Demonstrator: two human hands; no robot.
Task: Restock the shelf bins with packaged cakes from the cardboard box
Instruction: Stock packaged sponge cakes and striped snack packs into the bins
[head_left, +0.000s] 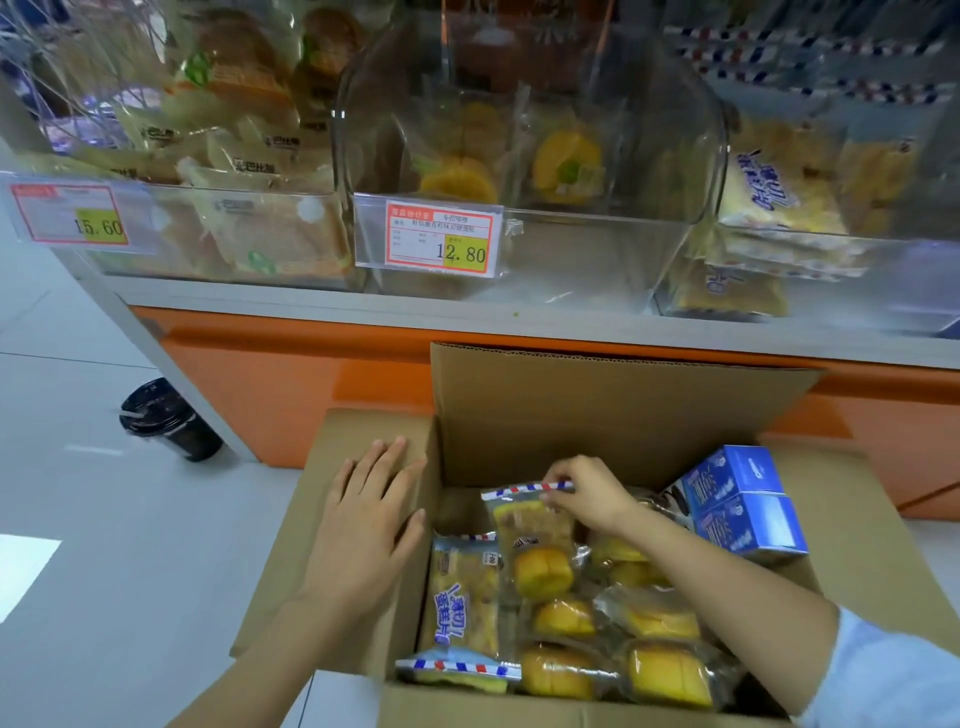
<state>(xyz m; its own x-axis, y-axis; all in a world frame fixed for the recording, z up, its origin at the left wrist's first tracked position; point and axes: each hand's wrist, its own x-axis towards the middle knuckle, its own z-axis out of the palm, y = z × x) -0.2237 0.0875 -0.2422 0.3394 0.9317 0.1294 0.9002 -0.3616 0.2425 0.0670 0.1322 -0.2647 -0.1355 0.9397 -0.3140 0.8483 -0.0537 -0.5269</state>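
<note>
Packaged cake (535, 525): a clear pack with a red-and-blue striped seal, standing on end in the left half of the box, top edge uppermost.
Right hand (587, 499): thumb and fingertips pinch that striped seal. Gripping the flat seam probably spares the soft cake from being squeezed. The arm reaches in across the box from the right.
Left hand (363, 525): fingers straight and spread, palm flat on the left flap (291, 545), holding nothing. It seems to press the flap outward and steady the box.
Cake relative to hands: between the two, hanging under the right hand and just beside the left thumb.
Cardboard box (571, 415): open on the floor against the orange shelf base, rear flap upright.
Box contents: round yellow cakes (660, 670) in clear wrap, more striped packs at the left, and blue cartons (743, 504) at the right edge.
Right bin (883, 270): holds packs with the same striped edging, so it is likely the destination.
Middle bin (597, 249): behind the price tag (439, 241), low on stock.
Floor: a dark cup (166, 421) stands left of the shelf, well apart.
</note>
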